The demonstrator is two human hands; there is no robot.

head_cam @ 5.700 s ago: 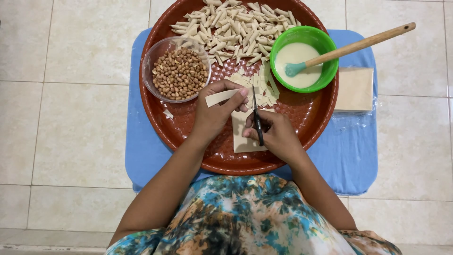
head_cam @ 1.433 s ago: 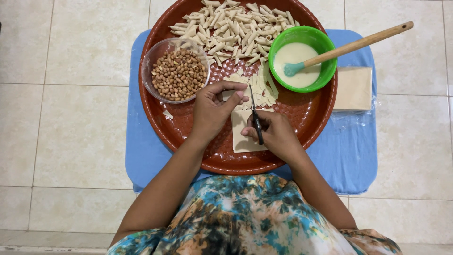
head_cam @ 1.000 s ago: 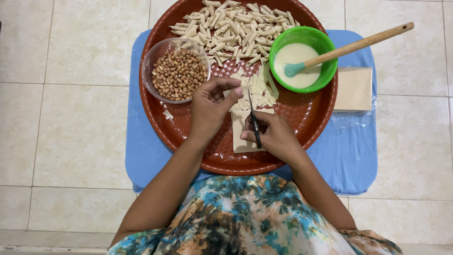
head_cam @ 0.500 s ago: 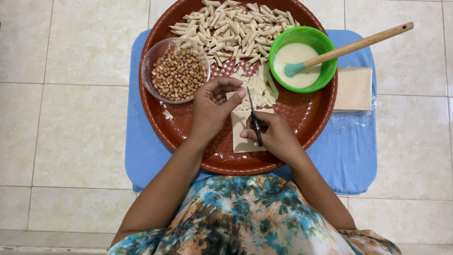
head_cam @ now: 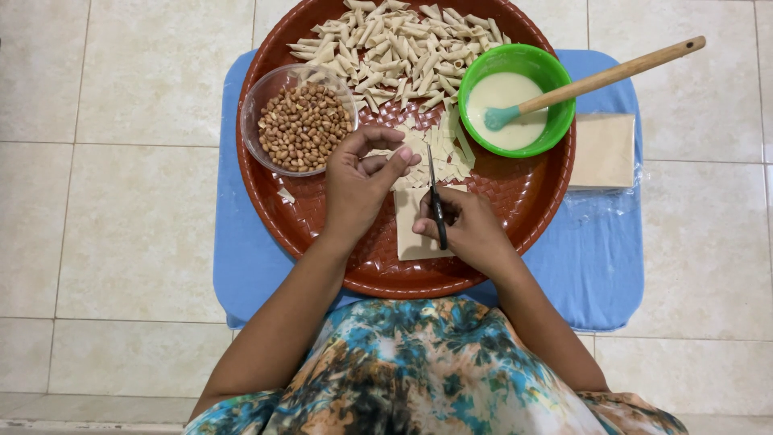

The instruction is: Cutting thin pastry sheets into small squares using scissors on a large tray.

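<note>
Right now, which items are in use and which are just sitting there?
In use:
left hand over the cut strips
right hand holding scissors
pastry sheet under the right hand

Sitting there:
peanut bowl
rolled pieces
green bowl with brush
sheet stack
tray
blue cloth
</note>
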